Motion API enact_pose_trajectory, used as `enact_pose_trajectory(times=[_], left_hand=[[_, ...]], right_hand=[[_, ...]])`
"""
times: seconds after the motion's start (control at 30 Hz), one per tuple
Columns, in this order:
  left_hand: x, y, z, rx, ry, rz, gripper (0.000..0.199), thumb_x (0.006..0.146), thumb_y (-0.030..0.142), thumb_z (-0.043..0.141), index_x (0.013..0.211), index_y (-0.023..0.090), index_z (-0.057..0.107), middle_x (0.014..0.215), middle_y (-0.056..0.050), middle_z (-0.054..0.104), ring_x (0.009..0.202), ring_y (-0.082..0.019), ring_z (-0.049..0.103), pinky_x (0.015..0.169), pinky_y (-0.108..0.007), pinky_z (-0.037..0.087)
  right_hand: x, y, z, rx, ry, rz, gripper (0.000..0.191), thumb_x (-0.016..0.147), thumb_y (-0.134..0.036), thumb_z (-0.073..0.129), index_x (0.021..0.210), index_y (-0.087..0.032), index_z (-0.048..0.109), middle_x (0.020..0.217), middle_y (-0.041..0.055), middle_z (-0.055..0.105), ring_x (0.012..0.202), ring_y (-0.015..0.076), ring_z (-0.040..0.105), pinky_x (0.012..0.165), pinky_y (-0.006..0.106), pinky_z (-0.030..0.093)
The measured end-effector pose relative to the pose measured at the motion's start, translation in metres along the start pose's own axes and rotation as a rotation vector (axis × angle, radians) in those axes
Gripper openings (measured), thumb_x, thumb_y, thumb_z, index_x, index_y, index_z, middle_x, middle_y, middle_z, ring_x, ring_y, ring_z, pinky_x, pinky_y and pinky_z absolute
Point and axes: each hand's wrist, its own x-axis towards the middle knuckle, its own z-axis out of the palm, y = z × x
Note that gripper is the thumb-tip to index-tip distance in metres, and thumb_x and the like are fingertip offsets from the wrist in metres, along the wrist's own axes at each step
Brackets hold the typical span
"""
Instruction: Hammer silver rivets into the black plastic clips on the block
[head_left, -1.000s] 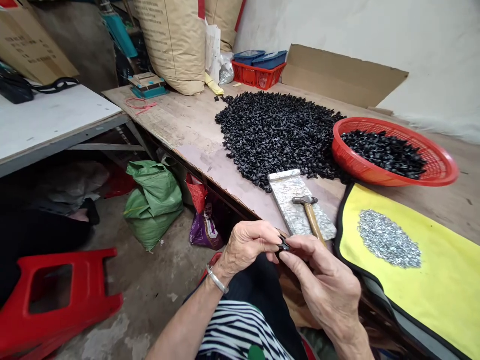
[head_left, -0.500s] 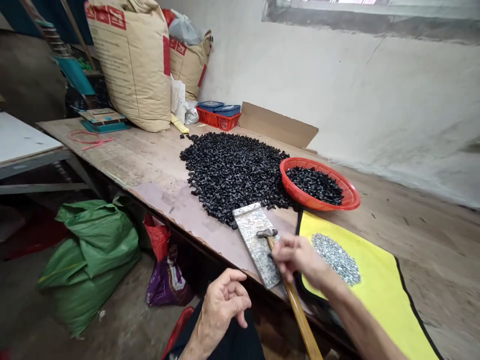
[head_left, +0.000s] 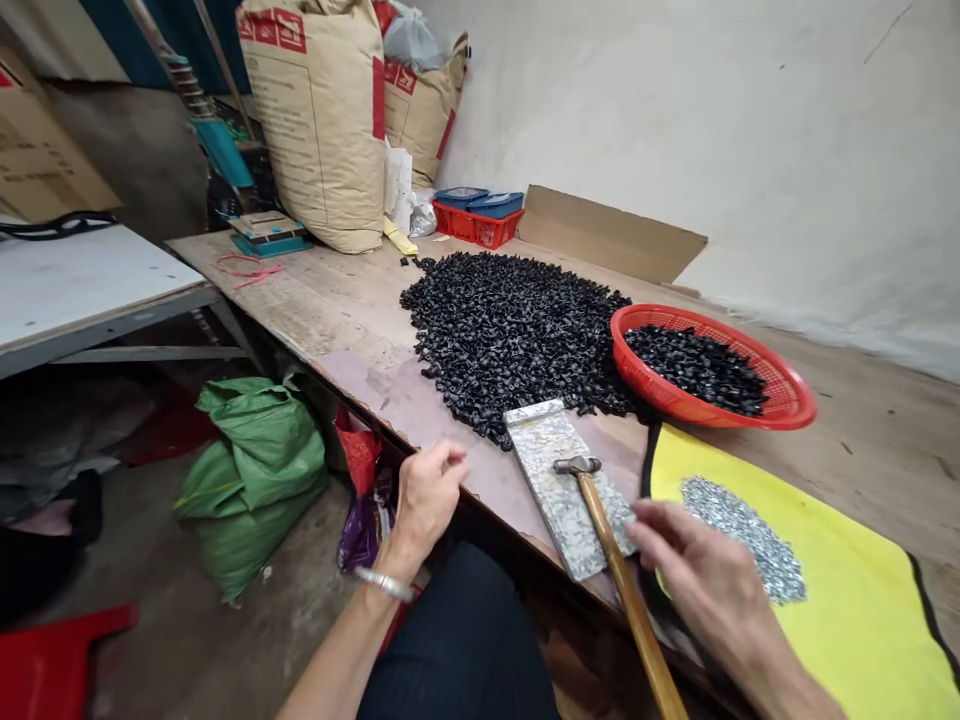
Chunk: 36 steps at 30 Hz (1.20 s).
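Observation:
My left hand [head_left: 431, 498], wearing a silver bracelet [head_left: 385, 583], is above the table's front edge. Its fingers are curled together; anything between them is hidden. To the right, my right hand [head_left: 709, 570] hovers beside the wooden hammer handle [head_left: 631, 600], thumb and fingers bent but apart, with nothing visible in them. The hammer head [head_left: 577, 465] rests on a worn metal plate [head_left: 540, 470] with a raised far end. Beyond the plate spreads a heap of small black parts [head_left: 517, 330]. Small shiny metal pieces [head_left: 750, 535] lie on a yellow cloth [head_left: 847, 590] by my right hand.
A red plastic basket [head_left: 787, 400] of black parts stands right of the heap. Farther back are large paper sacks [head_left: 322, 130], a red crate with blue lids [head_left: 476, 222] and a cardboard strip [head_left: 607, 235]. A green sack [head_left: 255, 480] sits on the floor at left.
My left hand has moved up and left in view, to the table edge, its fingers curling more. My right hand has drawn back right from the hammer handle. The view has turned left.

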Motion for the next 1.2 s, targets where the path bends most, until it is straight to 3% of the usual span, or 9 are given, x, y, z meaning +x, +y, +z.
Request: enact_pose_trajectory(times=[0.1,0.27,0.43,0.6,0.7,0.8,0.93,1.07,1.2], left_hand=[[0.033,0.003,0.007,0.21,0.034,0.241,0.015,0.07,0.01,0.052,0.076,0.018,0.062,0.073,-0.001,0.058,0.069,-0.014,0.054,0.066,-0.025,0.042],[0.042,0.008,0.038,0.414,-0.112,0.339,0.011,0.072,0.014,0.056,0.08,0.02,0.063,0.078,-0.002,0.054,0.073,-0.016,0.053,0.065,-0.026,0.039],[0.036,0.009,0.055,0.648,-0.175,0.325,0.01,0.074,0.025,0.06,0.082,0.021,0.062,0.088,-0.004,0.053,0.069,-0.016,0.053,0.056,-0.027,0.033],[0.045,0.006,0.051,0.635,-0.224,0.406,0.007,0.075,0.024,0.058,0.076,0.019,0.063,0.086,-0.005,0.053,0.067,-0.016,0.053,0.055,-0.027,0.034],[0.052,0.0,0.047,0.421,-0.228,0.424,0.002,0.071,0.018,0.061,0.068,0.018,0.061,0.079,-0.003,0.054,0.067,-0.014,0.052,0.06,-0.026,0.037],[0.055,-0.004,0.042,-0.001,-0.194,0.253,0.004,0.066,0.014,0.062,0.065,0.016,0.059,0.063,0.001,0.053,0.056,-0.011,0.049,0.054,-0.024,0.04],[0.051,-0.004,0.036,-0.556,-0.238,-0.084,0.016,0.061,0.022,0.067,0.072,0.013,0.059,0.047,0.005,0.049,0.038,-0.008,0.042,0.035,-0.02,0.035],[0.04,0.004,0.033,-0.908,-0.216,-0.167,0.024,0.055,0.024,0.074,0.07,0.011,0.059,0.05,0.003,0.054,0.04,-0.008,0.048,0.034,-0.019,0.039],[0.021,0.012,0.036,-1.059,-0.255,-0.244,0.028,0.054,0.024,0.076,0.072,0.01,0.059,0.06,-0.002,0.062,0.046,-0.011,0.057,0.038,-0.02,0.046]], right_hand=[[-0.03,0.013,0.023,-0.113,0.034,-0.059,0.031,0.073,-0.047,0.051,0.085,-0.022,0.064,0.08,0.0043,0.07,0.071,0.0214,0.066,0.062,0.032,0.051],[-0.039,0.017,0.029,-0.123,0.046,-0.162,0.024,0.079,-0.041,0.049,0.085,-0.023,0.063,0.082,0.0026,0.07,0.073,0.0179,0.066,0.064,0.028,0.052],[-0.033,0.023,0.019,-0.151,0.071,-0.164,0.027,0.079,-0.043,0.048,0.082,-0.022,0.064,0.083,0.0032,0.069,0.072,0.0177,0.065,0.066,0.029,0.051],[-0.007,0.04,-0.011,-0.562,0.238,0.065,0.038,0.082,-0.041,0.039,0.097,-0.017,0.065,0.103,0.0143,0.064,0.075,0.027,0.063,0.06,0.039,0.047],[0.011,0.047,-0.025,-0.721,0.113,0.193,0.039,0.084,-0.039,0.035,0.099,-0.016,0.064,0.097,0.0186,0.062,0.07,0.0279,0.062,0.053,0.037,0.042],[0.022,0.053,-0.031,-0.727,-0.019,0.196,0.033,0.083,-0.037,0.034,0.08,-0.021,0.063,0.087,0.0151,0.062,0.064,0.0254,0.061,0.049,0.034,0.037],[0.028,0.059,-0.032,-0.698,-0.031,0.189,0.026,0.079,-0.033,0.038,0.065,-0.023,0.058,0.078,0.0127,0.064,0.058,0.0243,0.058,0.049,0.033,0.035],[0.029,0.058,-0.035,-0.666,-0.02,0.17,0.023,0.074,-0.029,0.041,0.059,-0.025,0.058,0.061,0.0102,0.061,0.048,0.0216,0.052,0.049,0.032,0.034],[0.032,0.056,-0.04,-0.633,-0.013,0.272,0.019,0.071,-0.029,0.045,0.057,-0.027,0.058,0.059,0.0088,0.059,0.048,0.0195,0.049,0.05,0.031,0.034]])
